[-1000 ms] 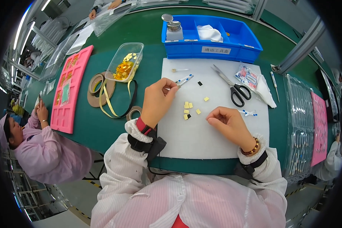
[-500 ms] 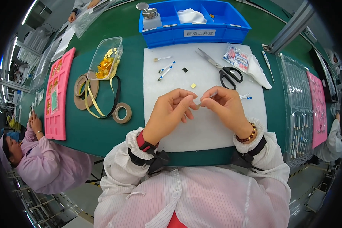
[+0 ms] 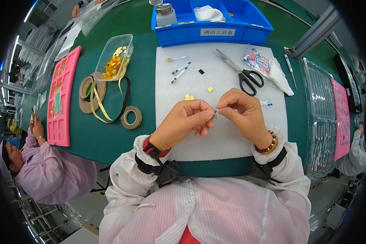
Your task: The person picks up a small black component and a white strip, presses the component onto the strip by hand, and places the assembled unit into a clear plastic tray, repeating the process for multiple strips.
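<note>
My left hand (image 3: 187, 122) is closed, thumb against fingers, over the white mat (image 3: 179, 152). Facing it, my right hand (image 3: 242, 112) pinches with thumb and forefinger. Between the fingertips of both is a small flat cable (image 3: 216, 111) with a blue end, mostly hidden by the fingers. Just beyond my left hand lie small yellow squares (image 3: 189, 97). A single yellow square (image 3: 210, 89) sits farther to the right, below a small black piece (image 3: 201, 71). Two blue-ended flat cables (image 3: 179, 75) and a tan-ended strip (image 3: 177, 59) lie farther off.
Black-handled scissors (image 3: 248, 79), a plastic packet (image 3: 257, 61) and more cables (image 3: 266, 103) lie right. Left are tape rolls (image 3: 131, 118), a clear tub (image 3: 127, 46) and a pink tray (image 3: 65, 97). A blue bin (image 3: 215, 38) stands behind; clear trays (image 3: 319, 122) lie far right. A co-worker (image 3: 49, 171) sits left.
My fingertips have come together, and the cable's blue end now shows between them. The yellow squares beyond my left hand have come into sight. The whole view has shifted slightly.
</note>
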{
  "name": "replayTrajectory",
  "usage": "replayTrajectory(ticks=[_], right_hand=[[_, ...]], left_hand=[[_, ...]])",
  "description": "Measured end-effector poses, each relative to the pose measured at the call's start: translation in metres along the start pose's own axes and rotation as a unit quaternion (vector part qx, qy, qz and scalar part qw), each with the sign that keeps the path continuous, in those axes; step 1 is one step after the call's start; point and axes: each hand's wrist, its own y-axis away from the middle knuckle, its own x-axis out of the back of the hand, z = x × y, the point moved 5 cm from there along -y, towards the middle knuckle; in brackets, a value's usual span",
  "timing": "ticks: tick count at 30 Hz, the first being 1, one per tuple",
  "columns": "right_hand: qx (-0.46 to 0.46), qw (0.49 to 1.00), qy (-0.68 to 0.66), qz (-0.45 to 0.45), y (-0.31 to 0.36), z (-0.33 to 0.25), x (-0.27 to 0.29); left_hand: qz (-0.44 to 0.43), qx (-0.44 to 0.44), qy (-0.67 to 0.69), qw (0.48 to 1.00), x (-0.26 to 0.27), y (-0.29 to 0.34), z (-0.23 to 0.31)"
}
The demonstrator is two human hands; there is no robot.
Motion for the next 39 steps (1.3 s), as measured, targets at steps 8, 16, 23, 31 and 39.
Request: replayTrajectory(ticks=[8, 16, 23, 31, 39], right_hand=[[-0.047, 0.997, -0.030, 0.045, 0.000, -0.001, 0.002], [-0.103, 0.992, -0.066, 0.043, -0.001, 0.003, 0.003], [-0.115, 0.992, -0.038, 0.019, 0.002, 0.012, 0.002], [-0.134, 0.990, -0.037, 0.009, 0.002, 0.010, 0.002], [-0.127, 0.992, -0.004, 0.004, 0.003, 0.012, 0.000]], left_hand=[[0.026, -0.044, -0.036, 0.998, 0.002, -0.001, 0.002], [0.137, -0.087, -0.165, 0.973, -0.002, 0.000, 0.007], [0.123, -0.077, -0.160, 0.976, -0.002, -0.002, 0.004], [0.109, -0.089, -0.138, 0.980, 0.000, -0.004, 0.001], [0.112, -0.085, -0.121, 0.983, 0.002, -0.004, 0.000]])
